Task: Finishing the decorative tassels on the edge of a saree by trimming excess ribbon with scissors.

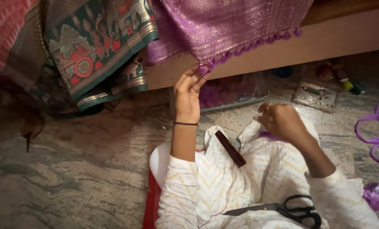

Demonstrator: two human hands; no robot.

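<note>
The left hand [188, 91] pinches a tassel [203, 69] on the purple cloth [227, 25] (draped overhead), the right hand [282, 121] clenched.

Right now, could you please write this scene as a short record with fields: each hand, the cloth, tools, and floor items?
left hand: raised, fingertips pinching a tassel on the edge of the purple cloth
right hand: closed, above the lap, beside purple thread
cloth edge: row of small purple tassels, hanging over a ledge
other cloth: green patterned fabric to the left
tools on lap: black scissors, dark flat bar
floor: clear tray, purple cord
</note>
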